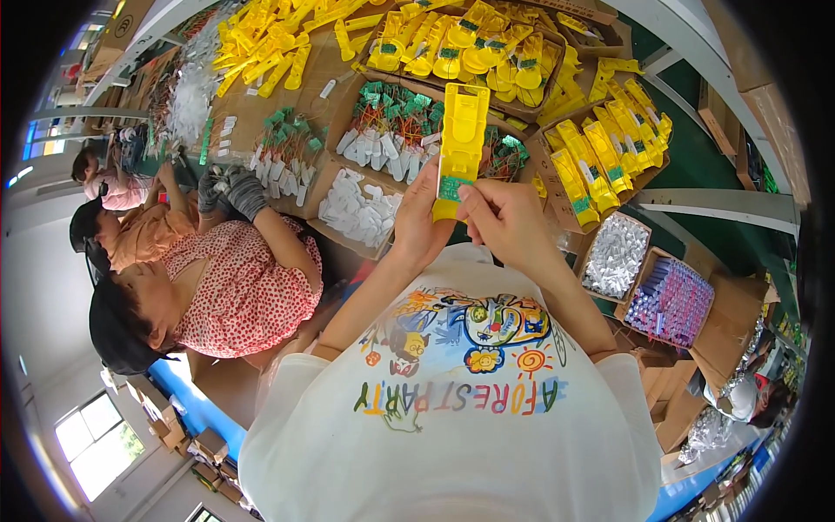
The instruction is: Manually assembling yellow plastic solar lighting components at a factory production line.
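My left hand [419,219] is closed around the lower part of a long yellow plastic shell [464,130], its open inner side facing up. A small green circuit board [450,188] lies in the shell near its lower end. My right hand [511,222] is closed, with fingertips pressed at the board's right edge; what lies under those fingertips is hidden. Just beyond my hands stands a box of green boards with wires and white pieces [391,130]. Left of my left wrist is a carton of flat white plastic parts [357,209].
Yellow shells fitted with green boards fill cartons at the back [470,52] and right [600,165]. Loose yellow shells [270,43] are heaped at far left. Boxes of silvery pieces [616,254] and purple cylinders [668,300] stand at right. A gloved co-worker [239,287] sits close on my left.
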{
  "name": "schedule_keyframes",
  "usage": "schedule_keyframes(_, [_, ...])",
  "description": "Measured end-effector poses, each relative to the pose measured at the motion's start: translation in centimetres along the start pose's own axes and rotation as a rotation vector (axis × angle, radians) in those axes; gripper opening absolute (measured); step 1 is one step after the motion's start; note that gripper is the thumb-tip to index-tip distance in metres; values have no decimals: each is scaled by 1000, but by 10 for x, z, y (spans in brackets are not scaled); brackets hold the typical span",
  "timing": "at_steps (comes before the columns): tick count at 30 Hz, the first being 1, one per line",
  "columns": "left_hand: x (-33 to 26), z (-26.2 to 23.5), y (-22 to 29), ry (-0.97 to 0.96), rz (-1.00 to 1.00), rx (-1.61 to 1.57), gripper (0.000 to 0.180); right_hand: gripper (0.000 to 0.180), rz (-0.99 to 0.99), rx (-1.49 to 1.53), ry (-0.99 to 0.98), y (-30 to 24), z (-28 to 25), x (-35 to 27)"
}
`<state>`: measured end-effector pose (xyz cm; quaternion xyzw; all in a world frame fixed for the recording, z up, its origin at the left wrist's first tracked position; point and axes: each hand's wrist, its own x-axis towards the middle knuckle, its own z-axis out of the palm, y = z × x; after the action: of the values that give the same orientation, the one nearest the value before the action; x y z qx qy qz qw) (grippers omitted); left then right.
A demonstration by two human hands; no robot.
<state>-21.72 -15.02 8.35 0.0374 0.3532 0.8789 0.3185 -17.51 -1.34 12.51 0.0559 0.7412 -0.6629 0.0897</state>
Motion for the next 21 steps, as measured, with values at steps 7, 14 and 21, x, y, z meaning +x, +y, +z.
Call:
schedule_keyframes(7, [0,4,4,28,3,-11,46,26,-392,-496,170,9,-2,7])
schedule_keyframes(14, [1,-2,0,79,24,67,46,29,-292,-396,96,18,-3,11])
schedule_keyframes(21, [-2,-5,-11,166,164,292,47,32,-170,-273,53,26,-4,19])
